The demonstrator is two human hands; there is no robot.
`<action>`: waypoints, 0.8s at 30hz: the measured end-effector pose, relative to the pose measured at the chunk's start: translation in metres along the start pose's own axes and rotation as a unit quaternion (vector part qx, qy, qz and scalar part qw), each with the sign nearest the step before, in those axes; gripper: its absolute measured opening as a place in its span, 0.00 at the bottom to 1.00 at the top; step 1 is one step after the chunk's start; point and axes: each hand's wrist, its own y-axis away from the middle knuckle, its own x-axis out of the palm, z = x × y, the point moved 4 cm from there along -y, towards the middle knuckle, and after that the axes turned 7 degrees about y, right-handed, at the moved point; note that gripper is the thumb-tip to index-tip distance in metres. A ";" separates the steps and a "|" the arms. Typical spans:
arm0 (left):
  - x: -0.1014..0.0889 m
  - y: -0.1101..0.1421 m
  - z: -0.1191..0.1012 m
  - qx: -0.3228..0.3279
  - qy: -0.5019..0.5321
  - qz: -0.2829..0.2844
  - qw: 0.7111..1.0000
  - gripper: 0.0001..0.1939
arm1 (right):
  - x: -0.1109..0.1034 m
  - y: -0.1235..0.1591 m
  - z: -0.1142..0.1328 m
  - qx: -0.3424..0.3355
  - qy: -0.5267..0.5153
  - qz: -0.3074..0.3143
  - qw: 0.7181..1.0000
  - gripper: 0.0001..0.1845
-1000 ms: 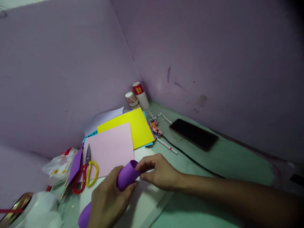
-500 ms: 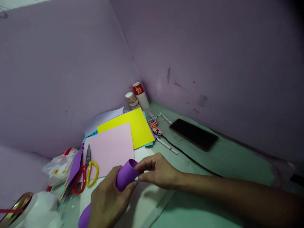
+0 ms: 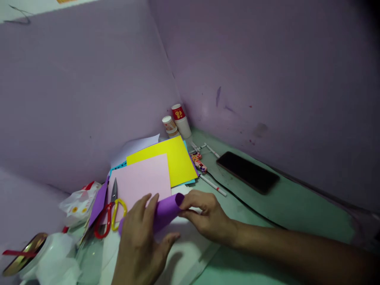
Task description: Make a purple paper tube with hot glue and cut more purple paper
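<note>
R hand [image 3: 209, 217] pinched purple roll [image 3: 166, 212] at rim; L hand [image 3: 141, 241] had wide grip, fingers against roll, thumb apart; roll was held above white paper [image 3: 194, 243] on tabletop [image 3: 314, 213]; scissors [image 3: 114, 201] lay nr L hand.

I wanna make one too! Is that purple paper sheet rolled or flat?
Rolled: the purple paper sheet curves into a tube, its round opening at the right hand.
</note>
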 end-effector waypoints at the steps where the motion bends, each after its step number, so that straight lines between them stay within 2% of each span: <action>1: -0.008 0.000 -0.001 0.029 -0.009 -0.031 0.999 0.36 | -0.004 -0.001 0.005 -0.045 0.015 -0.016 0.999 0.05; 2: -0.018 0.000 -0.002 0.041 -0.018 -0.063 0.997 0.35 | -0.008 -0.001 0.009 -0.082 0.027 -0.029 0.996 0.06; 4: -0.038 0.001 -0.004 0.024 -0.029 -0.123 0.992 0.29 | -0.014 -0.003 0.014 -0.114 0.030 -0.056 0.991 0.07; 6: -0.057 0.003 -0.006 -0.011 -0.036 -0.171 0.985 0.22 | -0.018 -0.004 0.013 -0.089 0.004 -0.081 0.993 0.06; 8: -0.073 0.007 -0.004 -0.062 -0.049 -0.211 0.974 0.17 | -0.019 -0.006 0.004 -0.003 -0.041 -0.080 0.996 0.02; 10: -0.086 0.011 0.006 -0.133 -0.052 -0.246 0.959 0.13 | -0.016 -0.008 -0.008 0.118 -0.105 -0.069 0.985 0.06; 13: -0.101 0.018 0.030 -0.264 -0.006 -0.278 0.924 0.13 | -0.013 -0.013 -0.023 0.262 -0.234 -0.072 0.934 0.17; 16: -0.108 0.025 0.049 -0.347 0.126 -0.285 0.884 0.16 | -0.008 -0.019 -0.028 0.327 -0.328 -0.066 0.884 0.20; 18: -0.112 0.028 0.052 -0.352 0.212 -0.297 0.862 0.17 | -0.005 -0.020 -0.030 0.343 -0.360 -0.064 0.865 0.20; 21: -0.116 0.031 0.046 -0.328 0.267 -0.310 0.851 0.13 | -0.001 -0.016 -0.036 0.361 -0.380 -0.055 0.850 0.20; 23: -0.117 0.032 0.039 -0.302 0.288 -0.303 0.857 0.11 | 0.002 -0.013 -0.041 0.360 -0.375 -0.031 0.854 0.19; 24: -0.118 0.032 0.034 -0.284 0.296 -0.301 0.861 0.10 | 0.002 -0.012 -0.042 0.342 -0.364 -0.017 0.866 0.17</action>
